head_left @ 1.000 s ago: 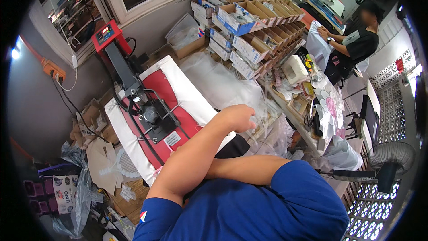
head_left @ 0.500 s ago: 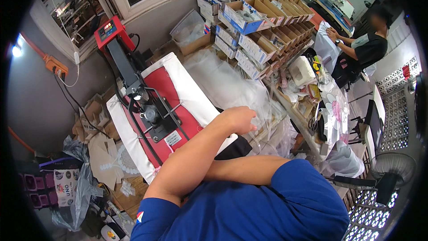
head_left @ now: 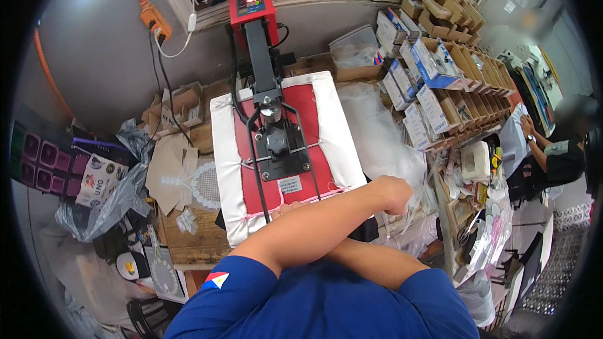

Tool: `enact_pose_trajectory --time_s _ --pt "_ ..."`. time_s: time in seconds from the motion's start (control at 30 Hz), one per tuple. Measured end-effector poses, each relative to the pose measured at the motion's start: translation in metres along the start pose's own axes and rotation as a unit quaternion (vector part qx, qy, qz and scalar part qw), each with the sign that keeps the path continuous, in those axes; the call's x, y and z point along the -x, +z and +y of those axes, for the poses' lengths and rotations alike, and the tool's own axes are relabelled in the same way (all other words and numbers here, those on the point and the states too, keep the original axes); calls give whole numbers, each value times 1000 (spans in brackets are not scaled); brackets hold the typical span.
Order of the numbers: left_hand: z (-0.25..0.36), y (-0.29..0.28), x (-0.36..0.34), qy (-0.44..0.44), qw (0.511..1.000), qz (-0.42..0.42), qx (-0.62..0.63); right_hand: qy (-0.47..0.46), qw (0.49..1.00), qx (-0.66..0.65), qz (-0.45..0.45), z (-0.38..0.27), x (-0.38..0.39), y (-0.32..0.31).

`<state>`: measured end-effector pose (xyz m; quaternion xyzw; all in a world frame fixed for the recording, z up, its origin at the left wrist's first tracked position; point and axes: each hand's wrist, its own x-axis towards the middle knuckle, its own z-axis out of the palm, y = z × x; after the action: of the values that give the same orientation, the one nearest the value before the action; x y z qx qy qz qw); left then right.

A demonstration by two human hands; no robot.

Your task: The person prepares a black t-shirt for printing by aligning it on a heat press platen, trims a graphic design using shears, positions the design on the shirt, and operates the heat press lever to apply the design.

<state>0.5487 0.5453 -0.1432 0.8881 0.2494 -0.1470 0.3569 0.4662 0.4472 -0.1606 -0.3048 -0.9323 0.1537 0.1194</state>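
Observation:
A heat press with a red control box (head_left: 253,6) and a black upper arm stands before me, its red platen cover (head_left: 254,191) edged with white padded cloth (head_left: 339,135) and pink cord. My forearms cross at its front. My left hand (head_left: 392,196) is curled closed just right of the padding; whatever may be inside is hidden. My right hand (head_left: 282,209) reaches under my left forearm to the front of the press beside its handle, with only some fingertips showing, so I cannot tell its grip.
Divided cardboard boxes (head_left: 477,75) are stacked at right beside translucent plastic sheeting (head_left: 374,125). A co-worker (head_left: 559,157) handles pale cloth further right. An orange power strip (head_left: 155,20) hangs on the wall. Cut card (head_left: 168,172), caps (head_left: 132,267) and plastic bags lie at left.
My view has swung left, so the press now stands upright near the middle and the co-worker sits at the right rim. My crossed arms keep much the same pose against the press.

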Motion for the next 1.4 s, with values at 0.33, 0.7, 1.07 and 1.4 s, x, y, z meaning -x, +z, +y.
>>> enact_pose_trajectory --time_s 0.33,0.7,1.07,1.4 --pt "0 -9 6 -8 1000 3 13 -58 995 59 57 9 2 12" --pt "1 -16 18 -10 999 24 20 -44 998 45 28 6 1 11" --pt "1 -13 18 -6 999 43 17 -38 999 29 -7 -2 0 5" --pt "-3 -7 9 -5 999 48 14 -46 998 25 -23 -1 -2 0"
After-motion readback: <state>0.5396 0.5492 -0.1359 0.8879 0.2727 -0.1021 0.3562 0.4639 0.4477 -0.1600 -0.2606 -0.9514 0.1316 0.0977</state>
